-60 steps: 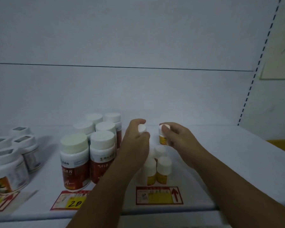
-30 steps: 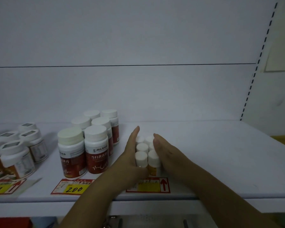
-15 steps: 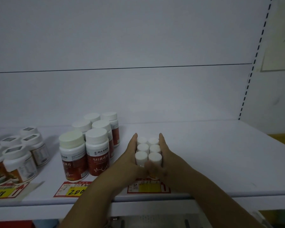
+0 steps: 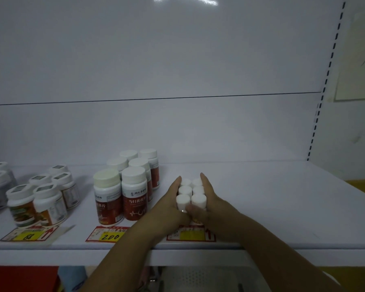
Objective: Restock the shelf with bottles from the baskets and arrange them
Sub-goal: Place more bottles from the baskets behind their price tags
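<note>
— Both hands have closed in since a couple of seconds ago: then each pinched a single bottle, now the left hand (image 4: 173, 205) and right hand (image 4: 209, 205) press flat against the two sides of the small white-capped bottles (image 4: 191, 192).

— So neither hand grips one bottle?

— No. The palms clamp the whole block from left and right, thumbs meeting at its front. Six caps show, in two columns of three, touching one another.

— Where does the block stand?

— Near the front edge of the shelf (image 4: 282, 207), just behind the red and yellow price tag (image 4: 191, 234), roughly mid-width.

— And farther along?

— To the left, near but apart, stand the red-labelled bottles (image 4: 133, 192), also in two columns running toward the back edge. Beyond them, by the left edge, sits a cluster of bottles with grey-topped caps (image 4: 40, 192).

— What does it mean for the job?

— I judge this group squared up and nearly finished. The right half of the shelf holds nothing, so more stock probably has to come from the baskets, which I cannot make out clearly below.
</note>
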A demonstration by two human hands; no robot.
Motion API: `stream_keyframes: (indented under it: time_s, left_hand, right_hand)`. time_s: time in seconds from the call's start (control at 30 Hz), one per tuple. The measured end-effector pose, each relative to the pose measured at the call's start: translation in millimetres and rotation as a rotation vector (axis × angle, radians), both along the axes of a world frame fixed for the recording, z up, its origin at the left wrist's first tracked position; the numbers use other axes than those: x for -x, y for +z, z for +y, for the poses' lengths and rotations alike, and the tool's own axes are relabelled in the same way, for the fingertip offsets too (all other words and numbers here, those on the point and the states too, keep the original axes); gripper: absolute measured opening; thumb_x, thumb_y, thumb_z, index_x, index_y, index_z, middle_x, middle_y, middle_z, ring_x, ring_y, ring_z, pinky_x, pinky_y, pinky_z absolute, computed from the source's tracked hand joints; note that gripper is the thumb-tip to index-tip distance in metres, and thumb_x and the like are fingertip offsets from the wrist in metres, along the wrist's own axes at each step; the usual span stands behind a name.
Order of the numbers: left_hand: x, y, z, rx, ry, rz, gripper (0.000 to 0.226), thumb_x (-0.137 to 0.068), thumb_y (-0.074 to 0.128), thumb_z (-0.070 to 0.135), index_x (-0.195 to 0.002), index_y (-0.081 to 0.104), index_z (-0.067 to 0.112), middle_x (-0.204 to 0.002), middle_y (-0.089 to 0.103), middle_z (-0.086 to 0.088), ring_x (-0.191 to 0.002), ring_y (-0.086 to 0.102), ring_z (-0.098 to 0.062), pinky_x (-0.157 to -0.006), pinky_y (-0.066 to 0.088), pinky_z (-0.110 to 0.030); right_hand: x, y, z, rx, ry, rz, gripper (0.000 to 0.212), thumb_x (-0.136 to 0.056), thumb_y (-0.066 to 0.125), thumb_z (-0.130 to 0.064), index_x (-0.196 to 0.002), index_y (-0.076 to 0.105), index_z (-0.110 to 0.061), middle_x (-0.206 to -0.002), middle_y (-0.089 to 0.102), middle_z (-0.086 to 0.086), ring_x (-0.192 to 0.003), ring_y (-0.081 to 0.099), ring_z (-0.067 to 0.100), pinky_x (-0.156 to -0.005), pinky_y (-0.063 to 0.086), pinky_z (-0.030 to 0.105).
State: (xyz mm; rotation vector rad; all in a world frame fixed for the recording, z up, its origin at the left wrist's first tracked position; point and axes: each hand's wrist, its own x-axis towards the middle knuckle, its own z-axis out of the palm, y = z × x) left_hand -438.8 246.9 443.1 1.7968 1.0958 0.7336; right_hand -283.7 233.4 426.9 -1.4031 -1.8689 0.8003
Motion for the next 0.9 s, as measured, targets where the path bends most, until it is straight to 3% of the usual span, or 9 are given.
stream_keyframes:
  time_s: [0.17, 0.3, 0.4, 0.47, 0.53, 0.57, 0.7, 0.8, 0.9]
  left_hand:
    - [-1.2, 4.5, -7.5, -0.003, -0.014, -0.001, 0.108, -0.072, 0.065, -0.007, -0.150, -0.001, 0.028, -0.157, 0.019, 0.002, -0.134, 0.037, -0.018, -0.104, 0.043, -0.036]
    - [1.9, 1.7, -10.1, -0.028, -0.006, -0.097, 0.102, -0.073, 0.063, -0.002, -0.149, 0.005, 0.033, -0.155, 0.025, 0.003, -0.124, 0.045, -0.013, -0.088, 0.050, -0.022]
    - [-0.3, -2.0, -11.0, -0.081, 0.042, -0.144, 0.089, -0.075, 0.058, 0.011, -0.149, 0.013, 0.031, -0.152, 0.028, 0.004, -0.111, 0.046, 0.001, -0.077, 0.044, -0.009]
    - [-2.0, -3.5, -15.9, -0.222, 0.098, -0.102, 0.081, -0.076, 0.054, 0.027, -0.149, 0.018, 0.029, -0.151, 0.030, 0.007, -0.115, 0.045, 0.009, -0.090, 0.041, -0.006]
    - [-2.3, -4.5, -23.5, -0.423, 0.174, -0.059, 0.068, -0.082, 0.050, 0.034, -0.146, 0.027, 0.024, -0.153, 0.027, 0.008, -0.133, 0.032, 0.000, -0.109, 0.028, -0.019]
    - [-1.2, -4.5, -29.4, -0.522, 0.207, -0.047, 0.063, -0.084, 0.047, 0.036, -0.143, 0.033, 0.022, -0.153, 0.027, 0.008, -0.137, 0.027, -0.001, -0.112, 0.023, -0.023]
    - [27.7, 11.3, -59.1, -0.745, 0.167, -0.140, 0.045, -0.086, 0.048, 0.037, -0.127, 0.054, 0.022, -0.138, 0.043, 0.015, -0.129, 0.038, 0.002, -0.107, 0.037, -0.025]
    - [74.7, 38.5, -61.6, -0.931, 0.209, -0.308, 0.030, -0.084, 0.043, 0.034, -0.111, 0.057, 0.029, -0.119, 0.049, 0.023, -0.113, 0.046, 0.011, -0.093, 0.038, -0.006]
    - [116.8, 49.4, -43.1, -0.853, 0.279, -0.426, 0.026, -0.083, 0.045, 0.034, -0.108, 0.052, 0.039, -0.120, 0.046, 0.024, -0.113, 0.042, 0.016, -0.091, 0.032, 0.000]
  right_hand:
    - [1.2, 2.3, -2.6, -0.008, -0.021, -0.056, 0.099, -0.084, 0.053, -0.055, -0.142, -0.023, -0.033, -0.159, -0.008, 0.000, -0.142, 0.023, 0.023, -0.114, 0.026, 0.041]
    - [3.3, 6.3, -8.4, -0.017, -0.064, 0.002, 0.093, -0.077, 0.035, -0.068, -0.142, -0.022, -0.035, -0.160, 0.000, 0.002, -0.139, 0.031, 0.025, -0.113, 0.029, 0.042]
    - [1.6, 8.0, -11.5, -0.016, -0.113, 0.129, 0.088, -0.072, 0.020, -0.070, -0.145, -0.014, -0.036, -0.158, 0.013, 0.003, -0.135, 0.038, 0.025, -0.110, 0.033, 0.037]
    - [-0.5, 7.2, -11.8, -0.048, -0.172, 0.211, 0.084, -0.072, 0.015, -0.068, -0.146, -0.005, -0.035, -0.157, 0.018, 0.001, -0.136, 0.034, 0.024, -0.106, 0.028, 0.031]
    - [-1.6, 5.6, -12.4, -0.097, -0.231, 0.293, 0.081, -0.073, 0.015, -0.067, -0.147, 0.003, -0.034, -0.156, 0.021, 0.001, -0.137, 0.031, 0.022, -0.103, 0.024, 0.026]
    - [-1.9, 4.9, -13.4, -0.128, -0.253, 0.316, 0.080, -0.074, 0.015, -0.066, -0.147, 0.006, -0.034, -0.156, 0.022, 0.001, -0.137, 0.030, 0.020, -0.100, 0.022, 0.024]
    - [-2.6, 14.2, -17.3, -0.240, -0.414, 0.252, 0.075, -0.078, 0.014, -0.062, -0.146, 0.016, -0.031, -0.156, 0.021, 0.000, -0.140, 0.025, 0.020, -0.102, 0.015, 0.025]
    - [13.8, 39.7, -15.6, -0.379, -0.516, 0.246, 0.074, -0.080, 0.014, -0.068, -0.144, 0.022, -0.032, -0.154, 0.026, -0.002, -0.139, 0.028, 0.019, -0.108, 0.017, 0.030]
    - [65.3, 61.5, -11.5, -0.385, -0.424, 0.356, 0.074, -0.079, 0.016, -0.077, -0.142, 0.023, -0.039, -0.153, 0.027, -0.009, -0.139, 0.027, 0.012, -0.116, 0.021, 0.041]
